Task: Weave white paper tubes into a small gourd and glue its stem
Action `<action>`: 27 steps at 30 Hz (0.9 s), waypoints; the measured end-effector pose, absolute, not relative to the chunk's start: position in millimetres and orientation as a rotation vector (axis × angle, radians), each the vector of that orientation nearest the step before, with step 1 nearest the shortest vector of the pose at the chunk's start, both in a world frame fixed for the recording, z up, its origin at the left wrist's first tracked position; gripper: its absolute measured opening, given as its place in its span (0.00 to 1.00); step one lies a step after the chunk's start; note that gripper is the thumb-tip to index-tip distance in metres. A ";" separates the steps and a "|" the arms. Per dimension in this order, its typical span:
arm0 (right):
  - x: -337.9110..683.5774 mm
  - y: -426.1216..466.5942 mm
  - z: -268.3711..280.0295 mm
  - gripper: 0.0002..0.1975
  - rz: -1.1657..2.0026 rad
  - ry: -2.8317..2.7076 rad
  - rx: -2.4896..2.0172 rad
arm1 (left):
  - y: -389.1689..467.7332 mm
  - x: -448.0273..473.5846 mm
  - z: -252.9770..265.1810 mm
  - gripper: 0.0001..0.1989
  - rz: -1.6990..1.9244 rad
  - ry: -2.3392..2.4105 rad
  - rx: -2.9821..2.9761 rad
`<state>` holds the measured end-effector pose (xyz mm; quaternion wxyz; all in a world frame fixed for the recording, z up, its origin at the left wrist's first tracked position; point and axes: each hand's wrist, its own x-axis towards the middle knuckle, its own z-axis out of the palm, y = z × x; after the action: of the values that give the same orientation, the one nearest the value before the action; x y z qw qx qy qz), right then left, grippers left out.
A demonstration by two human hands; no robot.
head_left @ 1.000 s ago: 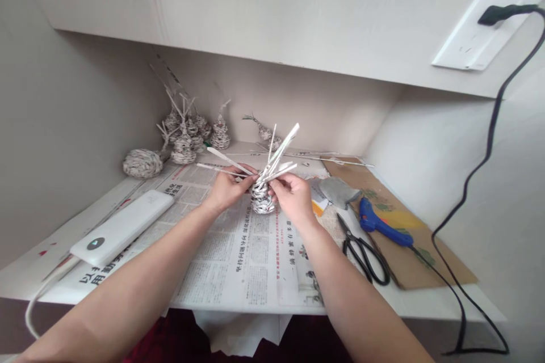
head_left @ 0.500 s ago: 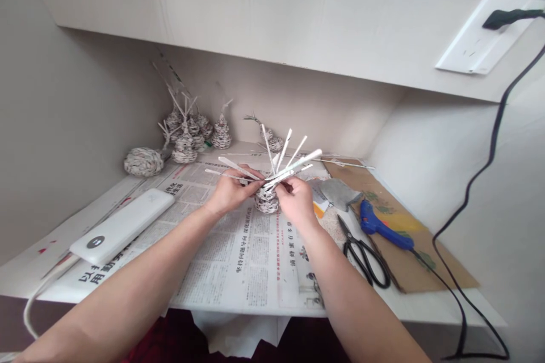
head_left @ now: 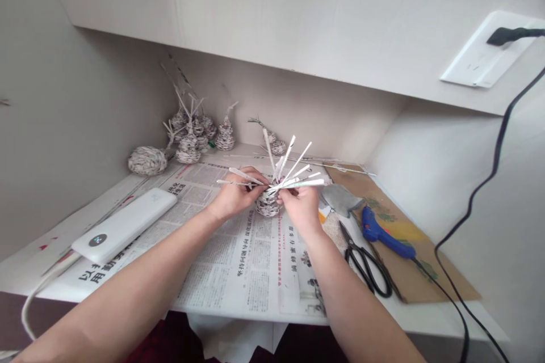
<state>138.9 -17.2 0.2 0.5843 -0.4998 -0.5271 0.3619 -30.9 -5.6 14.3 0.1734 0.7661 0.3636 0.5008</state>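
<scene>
Woven paper vessel (head_left: pixel 268 207) in grip: mottled white and grey, dark flecks. Paper tubes (head_left: pixel 269 150) above it: white, grey print on some. Newspaper (head_left: pixel 221 278) beneath grip: pale grey, black characters in columns, red printed column. Left of grip: power bank (head_left: pixel 128 221), white, dark round patch. Right of grip: glue gun (head_left: pixel 385 233), blue; scissors (head_left: pixel 354 249), black handles; cardboard (head_left: pixel 411 286), brown with yellow and green patches; rag (head_left: pixel 342 200), grey. Beyond grip, leftward: paper gourds (head_left: pixel 188 150), mottled white and grey.

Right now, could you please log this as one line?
left hand: holding woven piece; right hand: holding woven piece; paper strips: splayed outward; scissors: beside glue gun
</scene>
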 end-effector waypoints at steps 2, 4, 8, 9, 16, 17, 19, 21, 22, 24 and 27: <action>140.3 -16.6 0.2 0.08 0.892 -1.245 -1.137 | -5.1 -31.5 13.7 0.05 1.428 1.033 2.192; 142.1 -16.4 1.4 0.09 0.929 -1.280 -1.097 | -4.7 -32.1 13.6 0.05 1.428 1.034 2.197; 144.8 -18.4 7.8 0.09 1.006 -1.309 -1.103 | -4.7 -33.2 14.2 0.06 1.432 0.995 2.201; 145.2 -19.1 9.6 0.09 1.020 -1.304 -1.125 | -4.7 -33.3 14.3 0.06 1.426 0.994 2.207; 145.3 -19.2 12.9 0.10 1.123 -1.301 -1.095 | -3.4 -32.1 12.7 0.06 1.380 1.026 2.297; 145.3 -18.6 12.1 0.10 1.122 -1.297 -1.089 | -3.1 -31.9 12.3 0.06 1.384 1.017 2.302; 145.8 -17.7 10.8 0.10 1.111 -1.302 -1.097 | -2.7 -31.9 11.9 0.06 1.396 1.018 2.291; 146.4 -17.4 10.5 0.10 1.106 -1.311 -1.124 | -2.6 -32.0 11.6 0.05 1.398 1.018 2.280; 146.6 -17.6 10.8 0.10 1.111 -1.309 -1.141 | -2.6 -32.1 11.6 0.05 1.397 1.010 2.277; 146.1 -18.5 11.9 0.10 1.140 -1.286 -1.153 | -2.6 -32.1 11.2 0.05 1.407 0.967 2.272; 142.6 -19.8 12.5 0.10 1.194 -1.198 -1.114 | -2.0 -31.9 9.9 0.05 1.453 0.899 2.245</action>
<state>142.6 -19.8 12.5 0.5296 -0.4667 -0.5016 0.5001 -31.9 -2.0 9.9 0.1597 0.7855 0.3148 0.5083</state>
